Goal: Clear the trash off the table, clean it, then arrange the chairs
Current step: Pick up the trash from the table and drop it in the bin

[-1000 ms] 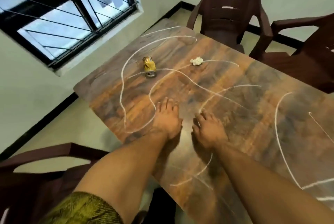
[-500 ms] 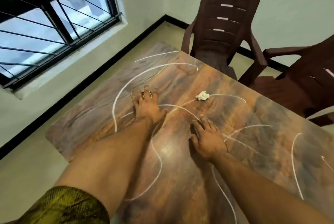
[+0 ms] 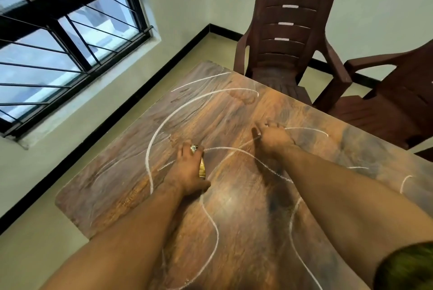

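The wooden table [image 3: 234,107] is scrawled with white chalk lines [image 3: 187,107]. My left hand [image 3: 187,170] is wrapped around a crushed yellow can [image 3: 201,165], whose metal end pokes out past my fingers. My right hand [image 3: 273,136] is farther out on the table, fingers curled down over the spot where a white paper wad lay; the wad itself is hidden under the hand. A brown plastic chair [image 3: 290,39] stands at the far end of the table, and a second brown chair [image 3: 398,100] is at the right.
A barred window [image 3: 58,39] fills the wall on the left. Pale floor [image 3: 164,60] with a black skirting runs between that wall and the table's left edge. A green patterned sleeve [image 3: 407,266] shows at the lower right.
My left hand closed on the can and drew it a little toward me. My right hand reached forward from the table's middle and covered the paper wad.
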`<action>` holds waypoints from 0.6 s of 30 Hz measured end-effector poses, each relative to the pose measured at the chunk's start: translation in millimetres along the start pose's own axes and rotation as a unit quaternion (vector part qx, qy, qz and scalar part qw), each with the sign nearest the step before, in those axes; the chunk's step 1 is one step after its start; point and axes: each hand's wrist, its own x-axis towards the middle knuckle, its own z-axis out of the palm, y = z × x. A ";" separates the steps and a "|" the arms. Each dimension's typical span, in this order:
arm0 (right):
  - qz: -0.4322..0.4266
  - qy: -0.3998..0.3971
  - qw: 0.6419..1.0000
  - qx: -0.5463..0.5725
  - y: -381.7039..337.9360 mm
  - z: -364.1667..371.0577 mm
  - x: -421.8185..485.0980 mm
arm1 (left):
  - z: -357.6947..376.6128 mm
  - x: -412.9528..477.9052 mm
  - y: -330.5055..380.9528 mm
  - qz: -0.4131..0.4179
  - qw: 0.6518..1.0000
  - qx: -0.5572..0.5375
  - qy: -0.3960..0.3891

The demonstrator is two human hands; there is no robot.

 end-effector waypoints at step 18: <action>0.004 0.061 0.991 0.118 164.1 74.0 -249.4 | 64.2 -104.7 234.9 0.179 0.983 0.026 0.002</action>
